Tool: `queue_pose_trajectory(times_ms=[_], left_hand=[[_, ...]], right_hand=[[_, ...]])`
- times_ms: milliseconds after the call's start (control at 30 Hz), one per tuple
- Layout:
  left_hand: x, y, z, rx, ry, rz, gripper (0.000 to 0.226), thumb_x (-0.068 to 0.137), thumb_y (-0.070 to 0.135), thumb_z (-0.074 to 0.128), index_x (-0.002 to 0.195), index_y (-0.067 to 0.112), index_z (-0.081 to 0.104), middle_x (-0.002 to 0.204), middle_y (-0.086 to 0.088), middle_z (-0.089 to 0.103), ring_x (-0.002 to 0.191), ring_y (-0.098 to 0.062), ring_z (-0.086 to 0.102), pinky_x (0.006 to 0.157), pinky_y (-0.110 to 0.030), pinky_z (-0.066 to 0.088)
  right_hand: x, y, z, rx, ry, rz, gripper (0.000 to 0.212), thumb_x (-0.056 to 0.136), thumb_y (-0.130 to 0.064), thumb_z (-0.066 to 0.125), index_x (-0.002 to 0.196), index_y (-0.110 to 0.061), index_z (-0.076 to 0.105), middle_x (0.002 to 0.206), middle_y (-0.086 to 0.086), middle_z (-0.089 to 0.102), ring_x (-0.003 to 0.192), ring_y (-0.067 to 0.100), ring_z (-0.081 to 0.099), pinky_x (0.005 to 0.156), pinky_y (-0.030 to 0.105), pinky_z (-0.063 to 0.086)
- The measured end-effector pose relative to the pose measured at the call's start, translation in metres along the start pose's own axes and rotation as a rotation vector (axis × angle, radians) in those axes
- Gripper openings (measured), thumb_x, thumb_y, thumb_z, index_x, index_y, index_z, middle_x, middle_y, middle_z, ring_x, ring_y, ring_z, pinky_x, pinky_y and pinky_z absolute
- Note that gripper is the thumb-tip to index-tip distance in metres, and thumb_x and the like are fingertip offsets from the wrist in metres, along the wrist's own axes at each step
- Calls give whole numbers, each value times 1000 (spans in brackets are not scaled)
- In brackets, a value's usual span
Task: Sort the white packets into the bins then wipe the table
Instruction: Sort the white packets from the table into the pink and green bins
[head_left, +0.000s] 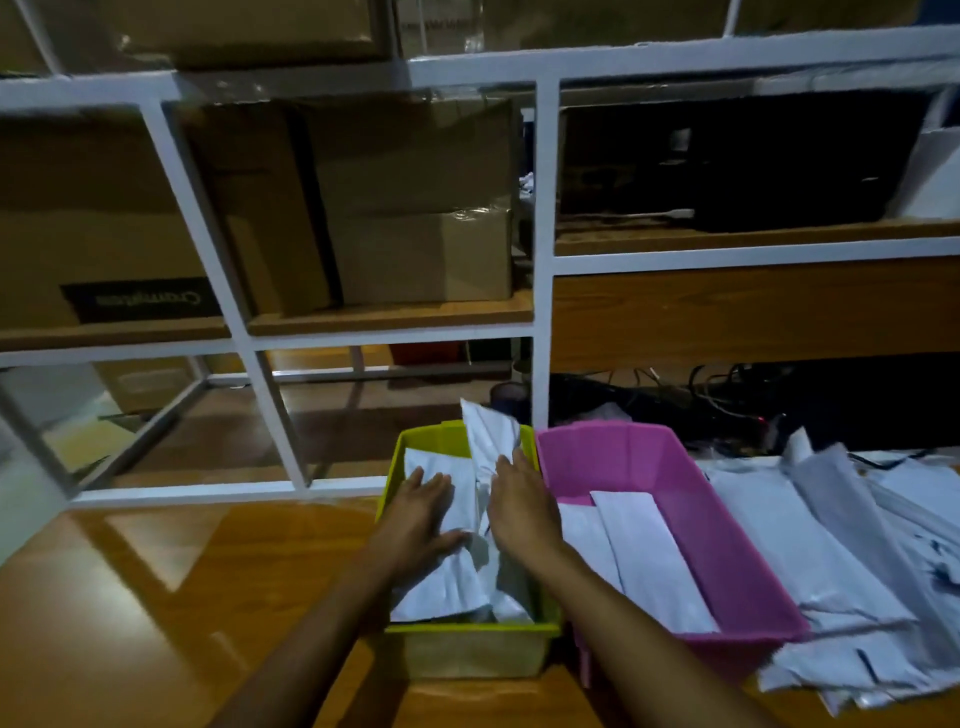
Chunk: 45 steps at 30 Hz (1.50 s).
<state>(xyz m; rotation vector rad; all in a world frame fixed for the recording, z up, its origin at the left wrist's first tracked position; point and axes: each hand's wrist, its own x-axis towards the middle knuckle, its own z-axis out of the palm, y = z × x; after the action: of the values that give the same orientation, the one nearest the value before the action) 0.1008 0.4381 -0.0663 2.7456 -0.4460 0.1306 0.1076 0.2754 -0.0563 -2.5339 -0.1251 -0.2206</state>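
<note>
Wooden table (156, 597), white shelving (543, 260) behind. Left hand (415, 514) and right hand (519, 504) lie flat, fingers straight, pressing the white packets (447, 582) down in the green bin (467, 630). Risk: the crumpled packet (488, 431) standing up at the right hand's 12 o'clock may spring out on release. Pink bin (623, 457) at 3 o'clock, with the unsorted pile (831, 561) beyond it.

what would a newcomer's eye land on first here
Two bright bins side by side mid-table: a green bin and, to its right, a pink bin. The left hand and right hand press flat on white packets heaped in the green one. An unsorted pile lies right of the pink bin.
</note>
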Motion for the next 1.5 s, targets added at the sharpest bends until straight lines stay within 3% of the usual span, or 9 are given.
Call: queue_pose_trajectory(times_ms=[100, 233, 333, 467, 600, 767, 1133, 1267, 1500], left_hand=[[18, -19, 21, 108, -83, 14, 52, 79, 56, 57, 99, 9, 51, 106, -12, 56, 108, -37, 50, 106, -46, 32], [36, -45, 63, 302, -441, -125, 88, 86, 67, 39, 140, -3, 32, 146, -26, 34, 135, -44, 28, 112, -50, 22], [50, -53, 72, 276, -590, -219, 82, 93, 63, 32, 144, -2, 27, 151, -27, 26, 139, -42, 23, 115, -50, 20], [60, -64, 81, 341, -675, -220, 95, 92, 60, 43, 151, 2, -3, 158, -25, -8, 146, -40, -1, 119, -49, 9], [54, -60, 100, 425, -639, -233, 101, 88, 50, 55, 150, 2, -9, 156, -25, -16, 146, -41, -6, 118, -52, 6], [50, -59, 101, 360, -633, -230, 78, 97, 30, 43, 150, -1, -6, 157, -23, -16, 146, -38, -11, 118, -50, 3], [62, -53, 72, 280, -709, -291, 88, 96, 38, 51, 148, -5, -6, 155, -27, -16, 142, -39, -20, 117, -56, 4], [58, -28, 24, 182, -480, -204, 61, 102, 20, 38, 149, -4, 9, 157, -27, -1, 145, -42, -5, 119, -48, 4], [-12, 51, -28, -49, 93, 15, 66, 97, 34, 51, 152, 14, 19, 161, -13, -1, 149, -30, -3, 117, -40, 13]], right_hand=[[13, 6, 29, -169, -143, 79, 33, 93, -17, 48, 123, -5, 56, 153, 20, 28, 133, 33, 39, 105, 36, 37], [22, 12, 57, -328, -382, 146, 41, 92, -22, 50, 130, -8, 52, 153, 21, 27, 138, 35, 32, 110, 43, 31], [30, 16, 74, -306, -541, 223, 59, 94, -30, 41, 147, -7, 27, 157, 22, 13, 142, 41, 17, 112, 54, 21], [45, 31, 79, -449, -786, 76, 82, 94, -25, 48, 152, -9, -8, 156, 23, -21, 145, 42, -13, 117, 56, 8], [44, 43, 92, -587, -867, 41, 101, 90, -34, 60, 150, -14, -20, 154, 18, -30, 144, 39, -20, 117, 54, 7], [47, 50, 111, -569, -823, 64, 95, 94, -37, 56, 150, -11, -16, 153, 24, -28, 143, 43, -19, 116, 57, 3], [50, 30, 79, -480, -690, -8, 99, 89, -49, 60, 152, -8, -5, 158, 22, -15, 146, 39, -9, 118, 52, 10], [48, 10, 29, -335, -501, -84, 85, 93, -39, 58, 153, -9, 5, 160, 18, -9, 148, 33, -2, 119, 45, 17], [-48, 21, -88, -30, -92, -116, 73, 93, -47, 55, 152, -22, 21, 162, 5, 8, 147, 24, 14, 113, 39, 27]])
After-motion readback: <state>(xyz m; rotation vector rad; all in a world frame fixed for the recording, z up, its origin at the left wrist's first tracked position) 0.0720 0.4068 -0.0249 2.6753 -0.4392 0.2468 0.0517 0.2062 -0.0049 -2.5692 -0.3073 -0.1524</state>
